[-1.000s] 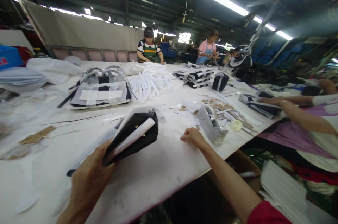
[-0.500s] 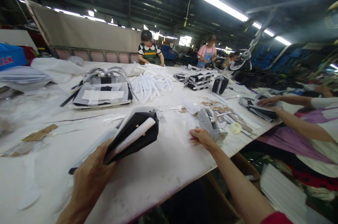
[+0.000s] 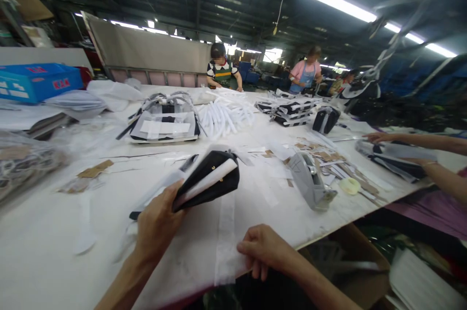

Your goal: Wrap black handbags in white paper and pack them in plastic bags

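Note:
My left hand (image 3: 158, 225) grips the near end of a black bag (image 3: 213, 181) with a white paper roll in its open mouth, holding it tilted above the white table (image 3: 58, 251). My right hand (image 3: 260, 249) is closed at the table's near edge, its fingers pinching the lower end of a long white strip (image 3: 226, 237) that runs from under the bag to the edge. A grey tape dispenser (image 3: 310, 183) stands to the right of the bag.
A stack of flat black-and-white bags (image 3: 164, 127), a heap of white rolls (image 3: 224, 115) and more bag stacks (image 3: 290, 108) lie further back. A co-worker's arms (image 3: 434, 164) reach over bags at the right. Two people work at the far end. A blue box (image 3: 36, 81) sits at the left.
My right hand has drawn back from beside the tape dispenser to the table's near edge and now holds the white strip. The left hand keeps the bag; the view has shifted left.

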Demonstrator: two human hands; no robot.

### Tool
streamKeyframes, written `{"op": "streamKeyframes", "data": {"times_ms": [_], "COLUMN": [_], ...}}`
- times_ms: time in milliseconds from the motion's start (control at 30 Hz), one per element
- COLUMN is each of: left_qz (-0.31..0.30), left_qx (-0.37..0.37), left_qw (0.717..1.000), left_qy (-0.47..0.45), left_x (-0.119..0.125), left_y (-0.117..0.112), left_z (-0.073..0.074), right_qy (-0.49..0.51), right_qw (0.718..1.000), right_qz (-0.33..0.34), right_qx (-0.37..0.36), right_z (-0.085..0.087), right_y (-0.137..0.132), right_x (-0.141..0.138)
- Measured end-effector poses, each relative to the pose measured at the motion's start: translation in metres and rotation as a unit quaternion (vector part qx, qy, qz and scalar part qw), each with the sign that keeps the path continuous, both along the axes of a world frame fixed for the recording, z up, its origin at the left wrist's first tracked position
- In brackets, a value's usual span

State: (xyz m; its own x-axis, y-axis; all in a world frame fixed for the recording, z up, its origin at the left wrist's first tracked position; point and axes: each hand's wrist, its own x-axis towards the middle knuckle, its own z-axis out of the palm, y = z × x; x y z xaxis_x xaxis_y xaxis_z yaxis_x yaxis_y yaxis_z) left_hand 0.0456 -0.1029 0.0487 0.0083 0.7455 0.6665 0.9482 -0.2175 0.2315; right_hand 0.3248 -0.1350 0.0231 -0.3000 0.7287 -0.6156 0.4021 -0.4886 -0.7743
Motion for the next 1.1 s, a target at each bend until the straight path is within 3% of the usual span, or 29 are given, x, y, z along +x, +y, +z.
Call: {"op": "streamKeyframes", "data": {"times_ms": [67, 133, 300, 367, 467, 600, 733, 833, 967, 1100], "left_qz": [-0.035, -0.065, -0.146, -0.167, -0.157, -0.150, -0.141, -0.147, -0.136, -0.140], "left_qx": [0.042, 0.071, 0.109, 0.111, 0.094, 0.098, 0.099, 0.086, 0.096, 0.078], "left_qw": [0.998, 0.993, 0.972, 0.962, 0.960, 0.959, 0.965, 0.970, 0.976, 0.974], "left_qy": [0.036, 0.066, 0.148, 0.184, 0.212, 0.221, 0.197, 0.176, 0.143, 0.159], "left_x": [0.005, 0.012, 0.035, 0.042, 0.048, 0.051, 0.053, 0.055, 0.059, 0.058], "left_y": [-0.003, -0.006, -0.016, -0.021, -0.026, -0.028, -0.028, -0.029, -0.032, -0.034], "left_z": [-0.008, -0.014, -0.026, -0.033, -0.043, -0.057, -0.070, -0.074, -0.074, -0.070], "right_qy": [-0.050, -0.036, 0.180, 0.230, 0.197, 0.087, -0.147, -0.227, -0.334, -0.375], "right_qw": [0.998, 0.998, 0.971, 0.964, 0.972, 0.968, 0.934, 0.899, 0.850, 0.853], "right_qz": [0.012, 0.053, 0.149, 0.130, 0.044, -0.038, 0.027, 0.100, 0.163, 0.141], "right_qx": [0.030, 0.023, -0.057, -0.011, 0.119, 0.234, 0.325, 0.361, 0.373, 0.335], "right_z": [0.018, 0.039, 0.096, 0.115, 0.131, 0.118, 0.094, 0.083, 0.067, 0.042], "right_y": [0.002, 0.001, -0.006, 0.001, 0.037, 0.113, 0.164, 0.169, 0.155, 0.159], "right_x": [0.010, 0.030, 0.090, 0.099, 0.080, 0.022, -0.022, -0.032, -0.028, -0.025]}}
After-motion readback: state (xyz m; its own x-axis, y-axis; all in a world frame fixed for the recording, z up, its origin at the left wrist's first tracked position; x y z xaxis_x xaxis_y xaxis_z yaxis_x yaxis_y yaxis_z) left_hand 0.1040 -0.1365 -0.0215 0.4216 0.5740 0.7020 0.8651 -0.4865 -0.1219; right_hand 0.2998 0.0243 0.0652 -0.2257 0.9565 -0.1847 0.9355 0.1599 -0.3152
